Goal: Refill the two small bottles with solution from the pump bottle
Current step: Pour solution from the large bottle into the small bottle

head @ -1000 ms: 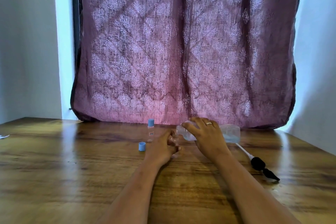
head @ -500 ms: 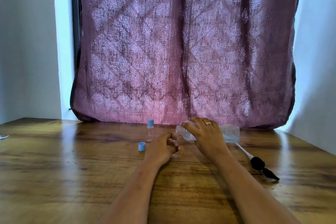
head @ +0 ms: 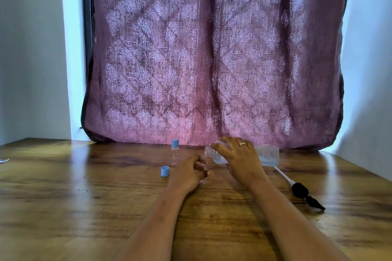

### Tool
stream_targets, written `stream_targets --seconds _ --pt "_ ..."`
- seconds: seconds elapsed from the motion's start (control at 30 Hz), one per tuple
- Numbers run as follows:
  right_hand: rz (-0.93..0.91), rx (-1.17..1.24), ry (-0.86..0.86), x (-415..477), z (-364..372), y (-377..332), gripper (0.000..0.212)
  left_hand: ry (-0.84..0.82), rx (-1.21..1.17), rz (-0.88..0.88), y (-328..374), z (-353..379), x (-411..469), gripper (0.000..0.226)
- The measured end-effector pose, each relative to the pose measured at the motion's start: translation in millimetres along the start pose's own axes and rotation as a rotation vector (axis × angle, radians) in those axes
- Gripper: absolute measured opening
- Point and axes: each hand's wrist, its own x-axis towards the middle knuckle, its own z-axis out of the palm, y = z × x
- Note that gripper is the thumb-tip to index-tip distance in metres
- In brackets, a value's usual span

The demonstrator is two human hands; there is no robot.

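right hand (head: 239, 161) grip wraps tilted pump bottle (head: 267, 154) | left hand (head: 188, 172) seemingly pinches small bottle (head: 203, 158)

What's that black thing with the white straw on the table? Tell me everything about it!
It is the pump top, off its bottle. It looks like black plastic: a round collar and a pointed spout aimed near-right. A thin white tube sticks out the other end, toward the tipped clear bottle. It lies flat on the wooden table; no hand touches it.
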Motion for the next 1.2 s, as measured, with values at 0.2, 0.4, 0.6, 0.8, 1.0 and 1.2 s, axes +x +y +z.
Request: stream_targets --seconds 0.2,0.4,0.6,0.8,1.0,1.2 --pt "-0.001 -0.008 -0.004 0.0 -0.2 0.2 0.075 0.002 0.004 0.008 0.4 -0.5 0.0 0.025" --pt "-0.002 -0.004 -0.014 -0.3 0.4 0.5 0.076 0.009 0.027 0.003 1.9 -0.9 -0.9 0.03" --pt "-0.003 -0.001 0.001 -0.1 -0.2 0.2 0.074 0.007 0.018 0.0 2.5 -1.0 -1.2 0.029" --pt "-0.011 0.012 0.029 -0.6 -0.2 0.7 0.072 0.023 0.017 0.007 4.0 -1.7 -3.6 0.026" --pt "-0.013 0.021 0.053 -0.9 1.4 0.4 0.074 0.03 -0.013 0.003 6.8 -1.9 -6.8 0.038" --pt "-0.018 0.022 0.074 0.1 1.6 -0.1 0.072 0.04 -0.019 -0.01 6.0 -2.3 -7.1 0.029"
